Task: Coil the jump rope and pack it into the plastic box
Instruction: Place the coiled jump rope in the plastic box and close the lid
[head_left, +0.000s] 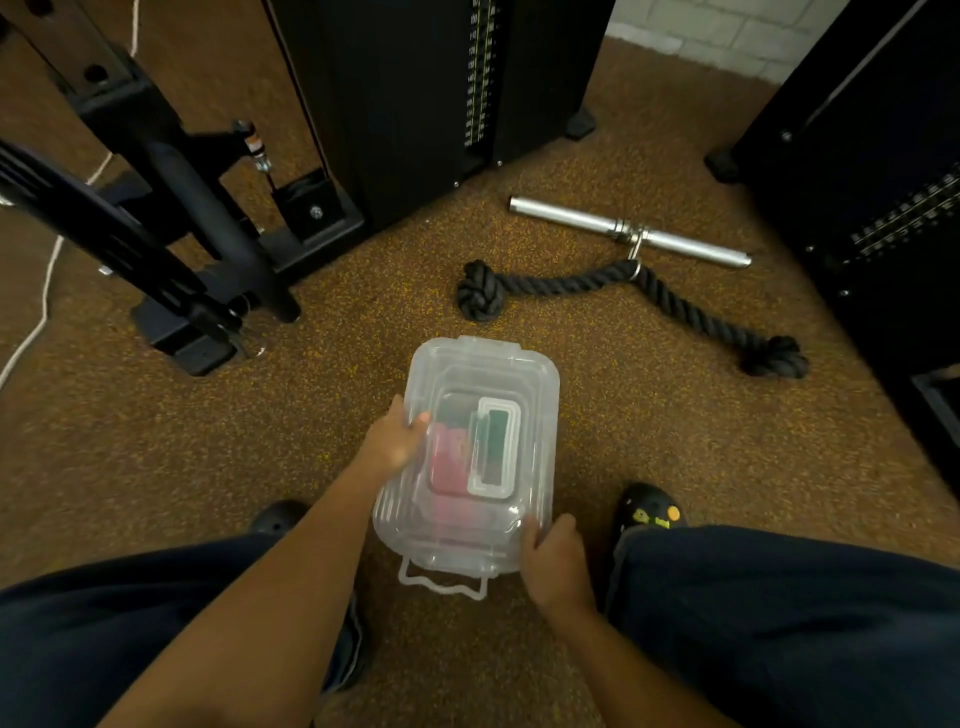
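Observation:
A clear plastic box (483, 374) with its lid on sits on the speckled brown floor between my knees. Pink and green shapes (449, 465) show dimly through the lid; I cannot tell whether they are the jump rope. A white carry handle lies flat on the lid, and a latch (441, 582) hangs open at the near end. My left hand (392, 441) grips the box's left edge, fingers curled over the lid. At the near right corner, my right hand (553, 561) holds the box.
A thick black knotted rope (571, 285) clipped to a chrome bar (675, 241) lies on the floor beyond the box. Black gym machines stand at the left (171, 208), centre back (415, 104) and right (883, 182). A thin white cord (47, 291) trails along the far left.

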